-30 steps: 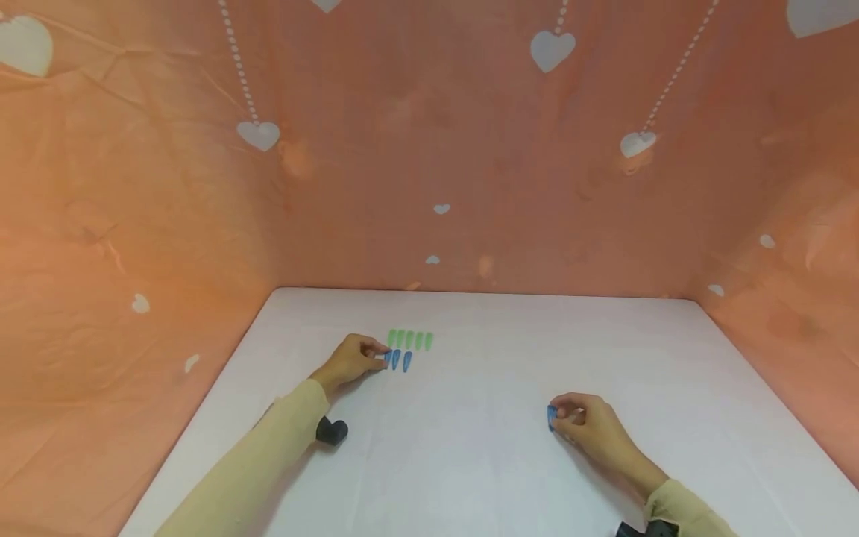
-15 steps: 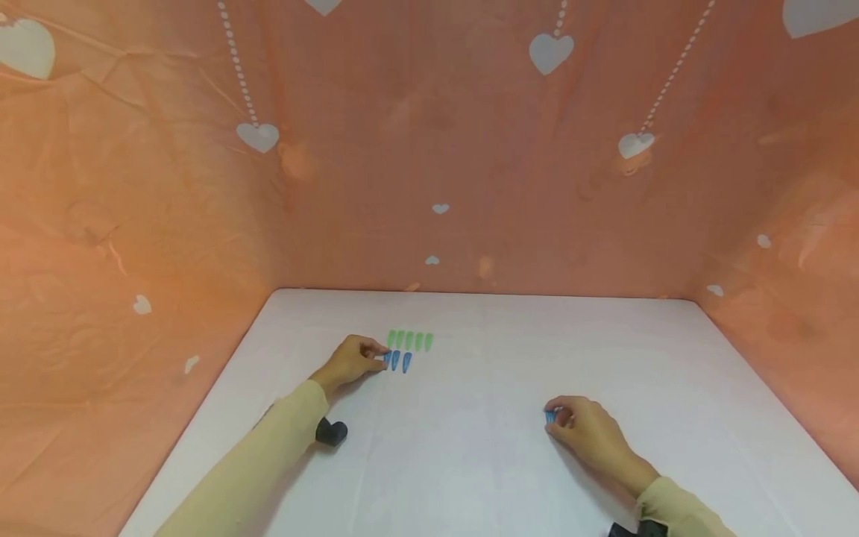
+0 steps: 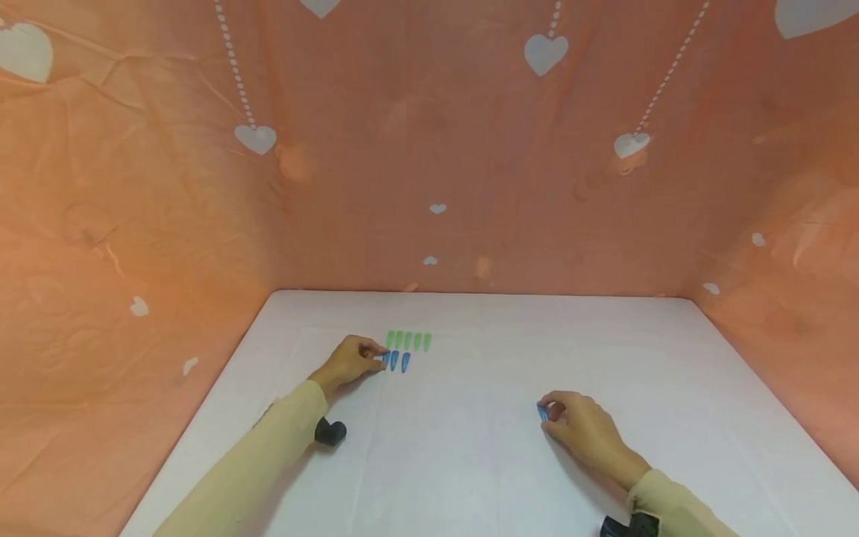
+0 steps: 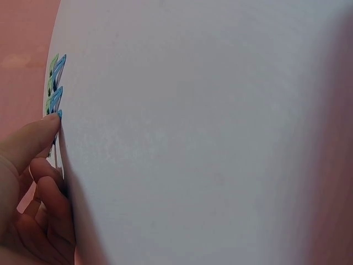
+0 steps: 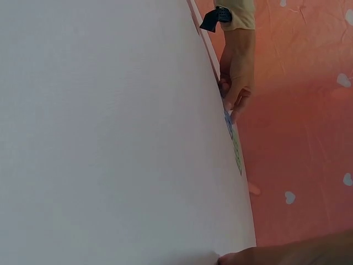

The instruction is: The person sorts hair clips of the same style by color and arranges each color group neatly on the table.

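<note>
My left hand (image 3: pixel 347 361) pinches the leftmost blue hair clip (image 3: pixel 385 361) between thumb and fingertips on the white table. Two more blue hair clips (image 3: pixel 406 363) lie to its right, the gap between those two being wider. Just behind them is a row of several green hair clips (image 3: pixel 408 341). Over on the right of the table, my right hand (image 3: pixel 589 434) holds another blue hair clip (image 3: pixel 542 412) between thumb and forefinger, tilted. In the left wrist view the thumb covers most of the pinched clip. The right wrist view cuts off the right hand (image 5: pixel 259 257) at the bottom.
The white tabletop (image 3: pixel 463 440) spreads between both hands and ends at a straight back edge. Orange cloth (image 3: pixel 376 224) with pale hearts surrounds its back and sides. Dark wrist straps (image 3: pixel 331 432) stick out at both cuffs.
My right hand has shifted a little to the left with its blue hair clip, which has changed its tilt. The left hand stays at the leftmost blue clip, and the rows look unchanged.
</note>
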`<state>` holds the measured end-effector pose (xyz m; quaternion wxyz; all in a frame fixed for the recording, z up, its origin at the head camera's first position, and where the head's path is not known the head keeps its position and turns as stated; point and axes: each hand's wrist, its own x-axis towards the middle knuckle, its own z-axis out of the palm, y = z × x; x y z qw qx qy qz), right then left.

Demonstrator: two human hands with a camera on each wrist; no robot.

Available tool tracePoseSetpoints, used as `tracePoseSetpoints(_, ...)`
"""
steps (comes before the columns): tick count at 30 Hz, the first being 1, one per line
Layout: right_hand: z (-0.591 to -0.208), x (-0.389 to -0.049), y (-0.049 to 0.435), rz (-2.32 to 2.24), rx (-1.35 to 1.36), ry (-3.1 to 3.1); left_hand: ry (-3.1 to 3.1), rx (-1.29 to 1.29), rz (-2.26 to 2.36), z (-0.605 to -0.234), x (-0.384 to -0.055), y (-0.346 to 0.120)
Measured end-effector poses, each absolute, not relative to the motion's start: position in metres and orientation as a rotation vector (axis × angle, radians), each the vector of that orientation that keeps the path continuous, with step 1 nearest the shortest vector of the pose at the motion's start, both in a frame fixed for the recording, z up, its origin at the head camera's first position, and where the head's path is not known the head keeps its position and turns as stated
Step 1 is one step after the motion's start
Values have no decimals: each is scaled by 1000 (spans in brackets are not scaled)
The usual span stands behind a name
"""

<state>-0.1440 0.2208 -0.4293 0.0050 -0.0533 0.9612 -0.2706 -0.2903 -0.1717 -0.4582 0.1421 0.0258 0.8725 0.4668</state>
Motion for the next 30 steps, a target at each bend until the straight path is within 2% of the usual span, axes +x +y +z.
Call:
tracePoseSetpoints(10,-429,-148,217,-922,-214,2979,2495,52,1353,-458,-291,-173)
tracePoseSetpoints(16,-429,-156,210,-1125,-347,2846,2506,75,1337,-457,-290,-173)
tracePoseSetpoints(30,-428,-192,159,-1567,-383,2395,2498,53,1346,-455,-287,-174)
